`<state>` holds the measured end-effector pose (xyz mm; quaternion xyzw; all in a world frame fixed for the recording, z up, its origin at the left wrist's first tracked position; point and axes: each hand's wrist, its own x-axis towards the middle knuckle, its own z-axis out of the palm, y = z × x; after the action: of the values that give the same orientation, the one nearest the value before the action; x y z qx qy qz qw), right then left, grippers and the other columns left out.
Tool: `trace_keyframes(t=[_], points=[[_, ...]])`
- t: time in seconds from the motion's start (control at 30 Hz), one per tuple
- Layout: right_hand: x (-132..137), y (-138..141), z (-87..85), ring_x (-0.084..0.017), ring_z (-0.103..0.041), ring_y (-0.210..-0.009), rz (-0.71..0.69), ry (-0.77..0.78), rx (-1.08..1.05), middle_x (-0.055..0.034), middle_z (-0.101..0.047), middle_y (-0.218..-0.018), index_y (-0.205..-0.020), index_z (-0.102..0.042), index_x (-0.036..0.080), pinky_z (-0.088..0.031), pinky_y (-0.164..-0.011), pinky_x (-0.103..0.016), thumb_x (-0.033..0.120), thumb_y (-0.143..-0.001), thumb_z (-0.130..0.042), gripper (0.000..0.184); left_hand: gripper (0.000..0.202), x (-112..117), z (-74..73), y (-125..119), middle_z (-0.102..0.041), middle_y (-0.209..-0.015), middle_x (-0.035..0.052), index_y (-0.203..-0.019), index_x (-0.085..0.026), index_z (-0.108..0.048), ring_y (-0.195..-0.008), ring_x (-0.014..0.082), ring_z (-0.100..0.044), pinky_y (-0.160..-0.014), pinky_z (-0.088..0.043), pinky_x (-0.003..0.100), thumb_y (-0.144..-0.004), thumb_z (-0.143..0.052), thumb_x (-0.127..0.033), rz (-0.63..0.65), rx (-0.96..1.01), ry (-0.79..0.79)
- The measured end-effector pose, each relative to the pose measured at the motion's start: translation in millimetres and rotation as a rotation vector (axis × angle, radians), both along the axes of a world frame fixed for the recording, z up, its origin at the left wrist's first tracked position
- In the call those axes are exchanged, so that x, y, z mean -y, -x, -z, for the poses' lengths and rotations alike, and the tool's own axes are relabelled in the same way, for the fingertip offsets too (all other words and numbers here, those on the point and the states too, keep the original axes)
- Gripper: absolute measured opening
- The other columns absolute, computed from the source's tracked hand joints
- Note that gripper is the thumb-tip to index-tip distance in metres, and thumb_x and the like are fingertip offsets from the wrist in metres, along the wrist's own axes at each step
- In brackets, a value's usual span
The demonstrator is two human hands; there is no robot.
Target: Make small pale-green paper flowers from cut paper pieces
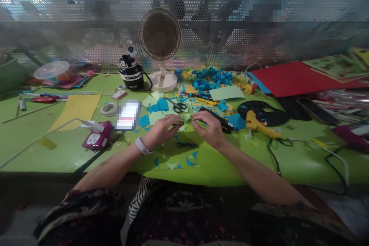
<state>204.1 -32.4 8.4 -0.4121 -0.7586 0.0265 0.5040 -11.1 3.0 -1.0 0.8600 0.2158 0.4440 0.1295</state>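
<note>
Between my two hands is a small light green paper piece, held above the green table. My left hand pinches its left side, fingers together. On the other side my right hand grips it between thumb and fingertips. Just beyond the hands lie black-handled scissors among blue and green paper scraps. A black stapler-like tool lies right behind my right hand. Small blue and pale offcuts are scattered on the table nearer to me.
A white fan and a black bottle stand at the back, beside heaped blue and yellow paper pieces. A yellow glue gun with a cord lies right. Leftward are a phone, tape roll and purple power bank-like box.
</note>
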Motion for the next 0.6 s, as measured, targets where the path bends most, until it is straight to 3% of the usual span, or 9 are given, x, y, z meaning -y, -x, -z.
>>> trace_keyframes(t=[0.43,0.6], points=[[3.1,-4.1,-2.2,-0.023,-0.068,-0.096,-0.069,0.012,0.056,-0.0107,-0.072,-0.100,-0.091,-0.066,0.021,-0.057,-0.086,-0.041,0.023,-0.089,-0.058,0.009,0.009,0.6,-1.7,-2.8,-0.076,-0.092,0.0075,-0.096,-0.017,-0.070,-0.086,0.0148,-0.072,-0.075,-0.060,0.026,-0.092,-0.062,-0.020,-0.074,0.107,-0.004],[1.7,-7.9,1.6,-0.025,-0.065,-0.107,-0.037,-0.009,-0.002,-0.0114,-0.068,-0.114,-0.095,-0.068,0.021,-0.053,-0.094,-0.044,0.017,-0.088,-0.051,0.019,0.008,-1.5,-1.5,-2.8,-0.075,-0.087,0.0054,-0.095,-0.017,-0.070,-0.080,0.0133,-0.071,-0.071,-0.059,0.022,-0.091,-0.064,-0.020,-0.117,0.144,-0.033]])
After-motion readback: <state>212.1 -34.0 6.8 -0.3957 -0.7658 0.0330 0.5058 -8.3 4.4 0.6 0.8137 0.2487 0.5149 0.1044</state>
